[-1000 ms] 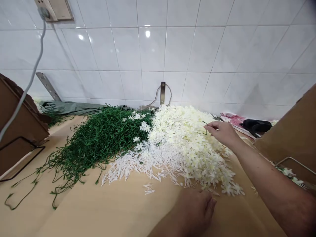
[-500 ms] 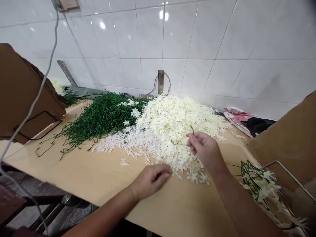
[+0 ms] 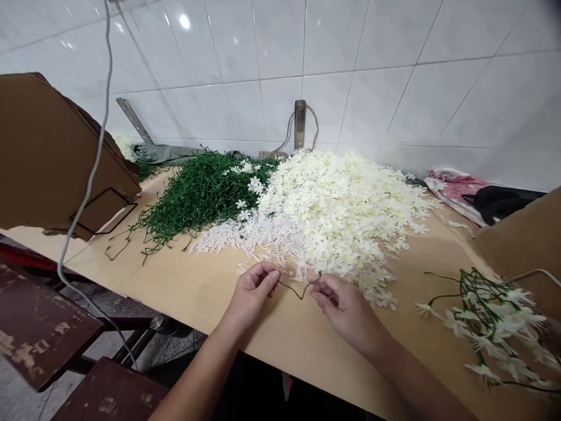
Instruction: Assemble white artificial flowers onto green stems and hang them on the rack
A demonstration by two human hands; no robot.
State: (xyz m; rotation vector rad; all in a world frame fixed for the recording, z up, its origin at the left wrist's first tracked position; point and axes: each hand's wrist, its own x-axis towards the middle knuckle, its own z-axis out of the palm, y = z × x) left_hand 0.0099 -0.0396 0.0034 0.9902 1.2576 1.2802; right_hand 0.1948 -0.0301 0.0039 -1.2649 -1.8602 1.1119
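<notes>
A thin green stem (image 3: 299,291) stretches between my two hands just above the table's near edge. My left hand (image 3: 253,290) pinches its left end with fingers curled. My right hand (image 3: 340,302) pinches the right end. Right behind my hands lies a big heap of cream artificial flowers (image 3: 346,204). In front of that heap spreads a layer of small white stamen pieces (image 3: 249,237). A pile of green plastic stems (image 3: 199,196) lies to the left of the flowers.
The beige table (image 3: 193,289) ends near my wrists. Brown cardboard (image 3: 48,152) stands at the left, more cardboard (image 3: 521,245) at the right. Finished flower sprigs (image 3: 491,316) lie at the right. A grey cable (image 3: 90,181) hangs at the left. Pink cloth (image 3: 456,187) lies by the tiled wall.
My right hand came back from the flower heap toward me with the green stem. My left hand rose off the table and took the stem's other end. The camera tilted down.
</notes>
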